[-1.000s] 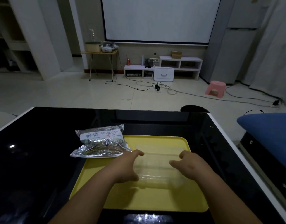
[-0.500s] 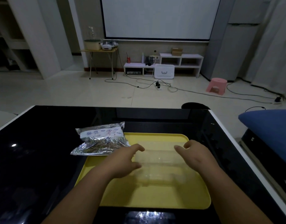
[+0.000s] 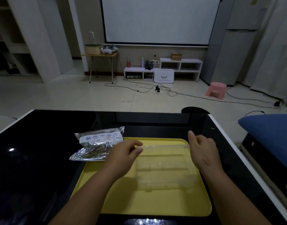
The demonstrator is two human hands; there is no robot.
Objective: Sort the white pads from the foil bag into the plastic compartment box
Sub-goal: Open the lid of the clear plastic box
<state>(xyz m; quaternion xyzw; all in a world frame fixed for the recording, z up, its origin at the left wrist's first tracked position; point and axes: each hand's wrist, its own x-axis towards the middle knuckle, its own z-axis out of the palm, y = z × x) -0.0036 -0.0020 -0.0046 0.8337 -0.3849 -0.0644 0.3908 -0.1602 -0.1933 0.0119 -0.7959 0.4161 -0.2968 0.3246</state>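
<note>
Hands are spreading wider than before, raising the clear plastic compartment box's [image 3: 162, 172] lid [image 3: 165, 146] — left hand [image 3: 123, 153] fingers [image 3: 138, 149] pinching one corner, right hand [image 3: 203, 150] gripping the other — box sitting on yellow plastic tray [image 3: 155, 203], crinkled silver foil bag [image 3: 97, 143] alongside.

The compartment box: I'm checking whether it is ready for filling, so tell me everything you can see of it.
The compartment box is clear, colourless plastic, rectangular, with faint divider walls inside and no pads visible in them. It sits on the yellow tray, toward its right side. Its lid is lifted, one long edge raised between the hands. The left hand pinches the lid's left corner; the right hand holds its right end.
</note>
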